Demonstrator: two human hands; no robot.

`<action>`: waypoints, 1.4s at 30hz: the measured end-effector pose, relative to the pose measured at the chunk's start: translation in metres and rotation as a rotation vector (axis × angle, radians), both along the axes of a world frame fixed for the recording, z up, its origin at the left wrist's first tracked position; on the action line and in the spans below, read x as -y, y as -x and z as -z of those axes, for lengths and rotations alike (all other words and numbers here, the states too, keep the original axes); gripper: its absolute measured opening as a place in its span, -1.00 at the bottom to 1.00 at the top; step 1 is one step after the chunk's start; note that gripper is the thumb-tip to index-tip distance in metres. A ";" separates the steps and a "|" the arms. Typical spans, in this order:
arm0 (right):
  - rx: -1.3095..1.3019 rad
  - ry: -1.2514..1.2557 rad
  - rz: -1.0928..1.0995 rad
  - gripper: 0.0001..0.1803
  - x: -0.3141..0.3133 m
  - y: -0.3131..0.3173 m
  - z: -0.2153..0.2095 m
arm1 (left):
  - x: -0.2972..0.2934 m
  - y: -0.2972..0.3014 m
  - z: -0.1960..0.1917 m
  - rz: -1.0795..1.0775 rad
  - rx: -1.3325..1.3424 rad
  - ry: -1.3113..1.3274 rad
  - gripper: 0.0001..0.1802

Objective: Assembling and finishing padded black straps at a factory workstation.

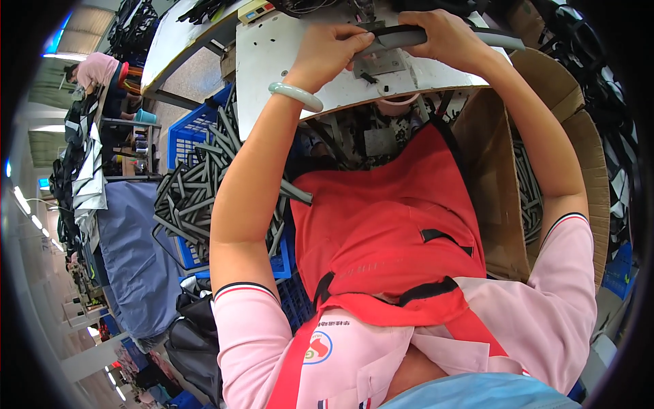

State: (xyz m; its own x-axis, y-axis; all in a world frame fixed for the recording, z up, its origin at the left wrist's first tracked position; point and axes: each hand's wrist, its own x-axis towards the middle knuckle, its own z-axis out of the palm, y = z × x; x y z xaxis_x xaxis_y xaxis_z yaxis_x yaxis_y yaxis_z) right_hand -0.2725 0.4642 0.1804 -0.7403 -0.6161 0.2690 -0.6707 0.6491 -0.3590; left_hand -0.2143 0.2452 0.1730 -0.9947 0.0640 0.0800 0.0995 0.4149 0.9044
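Head view shows the left hand (328, 54) and right hand (446, 37) both closed around a gray strap (409, 34) on the white table (272, 61), so holding it flat and straight seems best.

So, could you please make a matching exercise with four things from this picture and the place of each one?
Things:
1. grey padded strap
2. pale green bangle
3. blue plastic crate
4. brown cardboard box

Places:
A. on the left wrist
B. at the person's right side
C. held by the left hand and the right hand on the white machine table
D. at the person's left side, full of grey straps

Pairs: 1-C, 2-A, 3-D, 4-B
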 end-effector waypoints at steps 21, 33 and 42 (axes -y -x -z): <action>0.005 -0.062 -0.059 -0.60 0.002 0.018 -0.005 | 0.010 0.018 0.009 0.057 -0.048 -0.037 -0.73; -0.056 0.134 0.219 -0.55 0.005 0.025 -0.009 | 0.039 0.043 0.025 -0.198 -0.122 -0.049 -0.79; -0.040 -0.524 -0.351 -0.73 0.091 -0.164 0.071 | -0.054 -0.042 0.033 0.255 -0.242 0.390 -0.76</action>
